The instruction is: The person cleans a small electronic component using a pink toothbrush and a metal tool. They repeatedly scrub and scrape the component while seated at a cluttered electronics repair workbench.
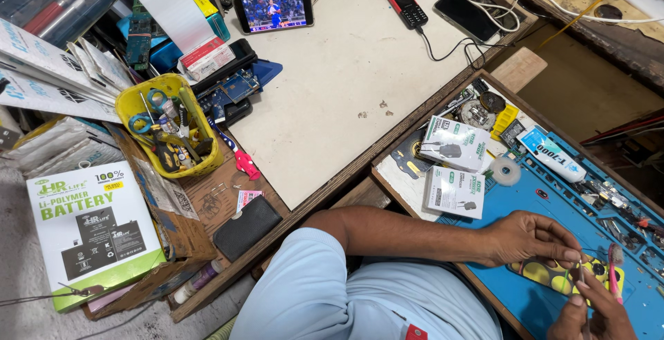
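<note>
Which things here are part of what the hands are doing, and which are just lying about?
In hand:
left hand pinching a small part, too small to tell
right hand holding a pink brush
yellow-patterned phone on the blue work mat

Lying about:
yellow tool basket
phone playing video
red keypad phone
battery box
tape roll

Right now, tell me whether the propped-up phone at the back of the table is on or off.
On. The phone has a lit screen showing a colourful moving picture.
</note>
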